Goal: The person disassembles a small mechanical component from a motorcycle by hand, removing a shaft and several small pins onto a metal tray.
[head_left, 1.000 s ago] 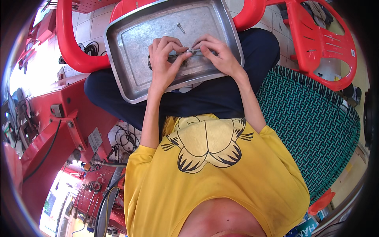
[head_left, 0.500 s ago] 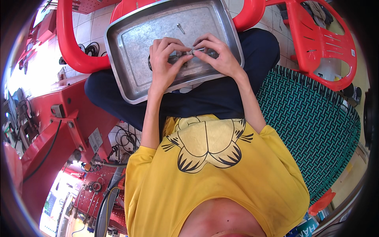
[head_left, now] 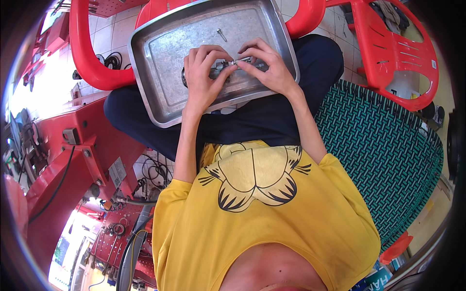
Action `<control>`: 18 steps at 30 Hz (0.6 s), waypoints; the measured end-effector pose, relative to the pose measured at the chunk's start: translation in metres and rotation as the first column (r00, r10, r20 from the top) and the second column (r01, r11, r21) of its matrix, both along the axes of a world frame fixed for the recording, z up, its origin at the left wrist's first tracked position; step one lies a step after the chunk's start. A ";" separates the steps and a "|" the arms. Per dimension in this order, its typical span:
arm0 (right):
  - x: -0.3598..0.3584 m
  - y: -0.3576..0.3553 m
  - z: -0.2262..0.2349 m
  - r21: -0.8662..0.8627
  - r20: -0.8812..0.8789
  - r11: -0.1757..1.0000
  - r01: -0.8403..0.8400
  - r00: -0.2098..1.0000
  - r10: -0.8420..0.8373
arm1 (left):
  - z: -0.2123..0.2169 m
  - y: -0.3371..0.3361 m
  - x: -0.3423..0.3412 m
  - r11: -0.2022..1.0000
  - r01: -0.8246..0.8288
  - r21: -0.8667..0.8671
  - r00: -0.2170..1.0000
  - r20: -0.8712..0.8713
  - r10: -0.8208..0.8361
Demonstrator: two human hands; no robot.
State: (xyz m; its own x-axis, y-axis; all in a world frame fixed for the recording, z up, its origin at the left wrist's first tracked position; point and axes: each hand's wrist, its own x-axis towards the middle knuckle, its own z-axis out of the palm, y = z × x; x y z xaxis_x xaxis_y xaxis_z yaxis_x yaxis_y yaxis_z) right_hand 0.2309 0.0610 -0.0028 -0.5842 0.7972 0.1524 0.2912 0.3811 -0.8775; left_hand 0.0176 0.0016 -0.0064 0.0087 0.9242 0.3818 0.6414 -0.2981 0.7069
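Over a shallow metal tray (head_left: 160, 114) resting on my legs, both hands meet at a small silvery metal part (head_left: 234, 63). My left hand (head_left: 203, 72) pinches its left side between thumb and fingers. On the right, the fingers and thumb of my right hand (head_left: 266, 65) close around its other end. The part is narrow and shiny, and my fingertips cover much of it. Dark metal pieces show beneath and beside my hands, mostly hidden. Farther off in the tray, a silver bolt (head_left: 222, 35) lies by itself.
A red plastic chair (head_left: 87, 58) stands behind the tray, and another red chair (head_left: 388, 53) is at the far right. To my right is a green and black woven seat (head_left: 378, 150). Red metal machinery (head_left: 73, 160) and black cables (head_left: 156, 169) fill the left side.
My fingers have shifted slightly around the small metal part, and a little more of its shiny right end shows. The tray and bolt stay where they were.
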 end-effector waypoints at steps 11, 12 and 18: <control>0.001 0.000 0.002 0.010 -0.021 1.000 -0.008 1.000 0.008 | 0.000 0.000 0.001 1.000 -0.013 0.001 0.997 -0.070 0.013; 0.001 0.000 0.001 0.011 -0.017 1.000 -0.010 1.000 0.010 | -0.001 -0.001 0.001 1.000 -0.005 -0.011 0.998 -0.058 0.004; -0.001 -0.001 0.001 -0.053 -0.009 0.998 0.022 1.000 -0.022 | 0.001 0.001 -0.001 1.000 0.012 -0.015 0.997 0.080 -0.011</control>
State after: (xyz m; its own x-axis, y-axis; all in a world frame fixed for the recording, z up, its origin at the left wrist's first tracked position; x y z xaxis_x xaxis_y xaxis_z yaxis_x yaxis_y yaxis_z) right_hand 0.2298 0.0599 -0.0014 -0.5652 0.8169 0.1152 0.2902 0.3275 -0.8992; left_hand 0.0171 0.0025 -0.0059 -0.0105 0.9301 0.3672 0.5790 -0.2937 0.7606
